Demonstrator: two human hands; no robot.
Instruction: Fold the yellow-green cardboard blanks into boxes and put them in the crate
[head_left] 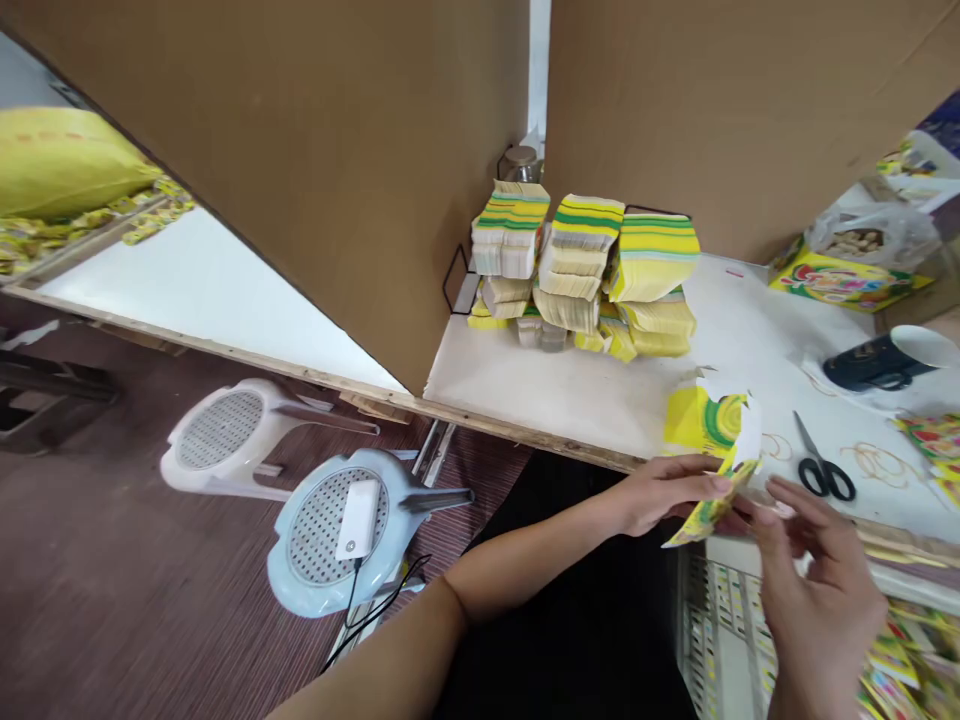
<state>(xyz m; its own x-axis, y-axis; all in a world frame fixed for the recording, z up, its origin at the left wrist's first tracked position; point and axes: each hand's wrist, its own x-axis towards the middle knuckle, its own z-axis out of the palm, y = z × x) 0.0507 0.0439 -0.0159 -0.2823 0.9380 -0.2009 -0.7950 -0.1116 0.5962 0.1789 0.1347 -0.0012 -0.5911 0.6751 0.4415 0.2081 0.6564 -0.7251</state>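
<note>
A small yellow and green printed cardboard box [712,440], partly folded, is held over the front edge of the white table [570,390]. My left hand [660,492] grips its lower left side, fingers closed on the card. Fingers bent, my right hand [817,565] pinches the box's lower right flap. Behind it, at the table's back, stand several stacks of flat yellow, green and white box blanks [585,265].
Black-handled scissors [821,465] and loose rubber bands [877,460] lie right of the box. A dark cup [877,362] lies on its side. Brown cardboard partitions [315,140] wall the back. Two plastic stools [330,520] stand on the floor at left. A white crate [720,620] sits below my hands.
</note>
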